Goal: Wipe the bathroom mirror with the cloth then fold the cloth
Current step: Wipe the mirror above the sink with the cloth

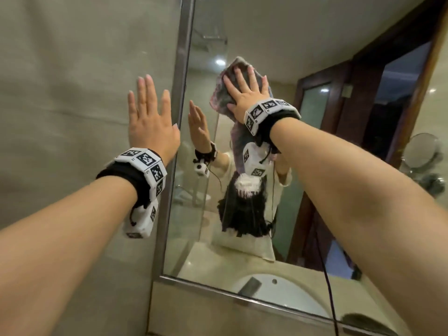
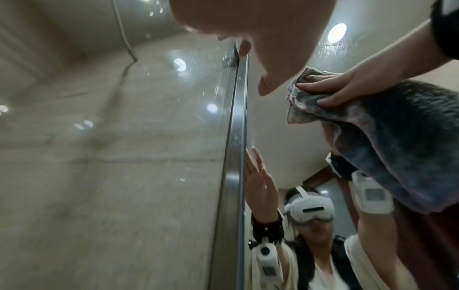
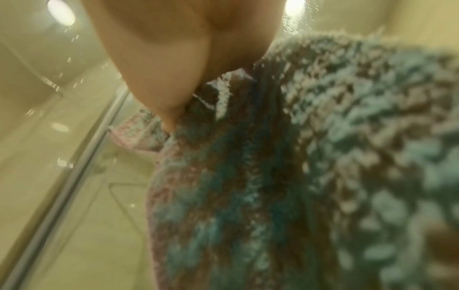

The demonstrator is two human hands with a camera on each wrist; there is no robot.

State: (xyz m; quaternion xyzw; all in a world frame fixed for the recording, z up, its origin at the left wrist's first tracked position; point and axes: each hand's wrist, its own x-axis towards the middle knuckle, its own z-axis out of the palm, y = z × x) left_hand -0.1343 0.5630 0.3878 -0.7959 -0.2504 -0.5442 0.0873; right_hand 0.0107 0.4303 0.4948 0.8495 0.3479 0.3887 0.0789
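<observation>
The bathroom mirror [image 1: 278,37] has a steel frame [image 1: 183,93] along its left side. My right hand [image 1: 244,90] lies flat with spread, straight fingers on a fluffy grey-teal cloth with pink edges [image 1: 221,99], pressing it against the upper part of the glass. The cloth hangs down below my wrist [image 2: 397,147] and fills the right wrist view [image 3: 298,157]. My left hand [image 1: 149,110] rests open and flat on the beige tiled wall [image 1: 72,81] just left of the frame, holding nothing. In the left wrist view my left thumb [image 2: 268,84] points towards the cloth.
The mirror's lower frame [image 1: 242,298] runs above the counter. A white sink [image 1: 278,289] and my own figure show as reflections. A round stand mirror [image 1: 423,151] sits at the right, beside a dark wooden door frame [image 1: 434,57]. A black cable [image 1: 329,299] hangs from my right arm.
</observation>
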